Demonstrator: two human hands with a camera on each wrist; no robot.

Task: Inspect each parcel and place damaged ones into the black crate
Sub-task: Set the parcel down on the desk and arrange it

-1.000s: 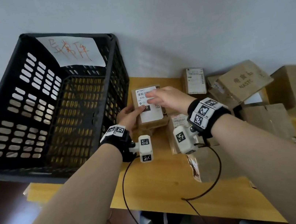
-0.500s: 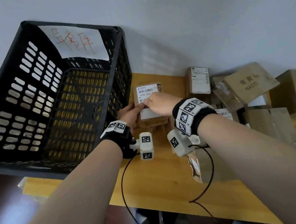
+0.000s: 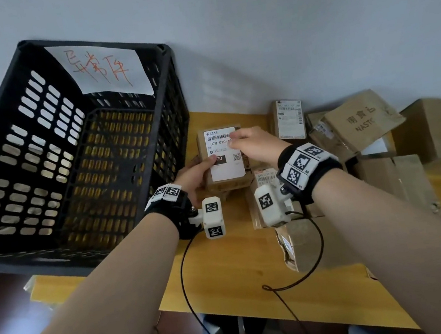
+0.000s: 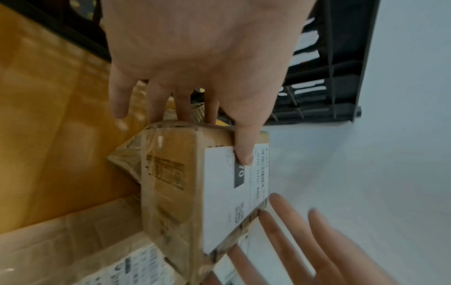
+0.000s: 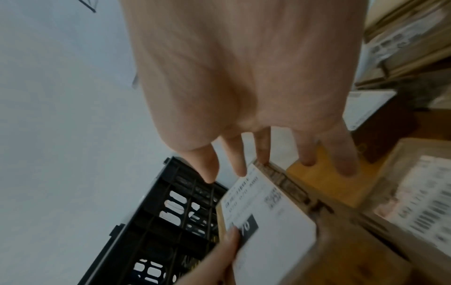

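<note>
While the left hand (image 3: 191, 178) pinched the parcel (image 3: 223, 157) beside the black crate (image 3: 68, 149), thumb on its white label reading "070-070", the right hand (image 3: 253, 144) touched the far corner with spread fingers. Nearby, another box (image 3: 361, 120) read "NASTC".

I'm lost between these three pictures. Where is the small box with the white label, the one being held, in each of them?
Head view: the held parcel sits at centre, just right of the black crate.
Left wrist view: parcel at lower centre, left hand gripping its top edge.
Right wrist view: parcel at lower centre-right, below the right hand.
Shared landmark: the label's dark "70" patch.
</note>
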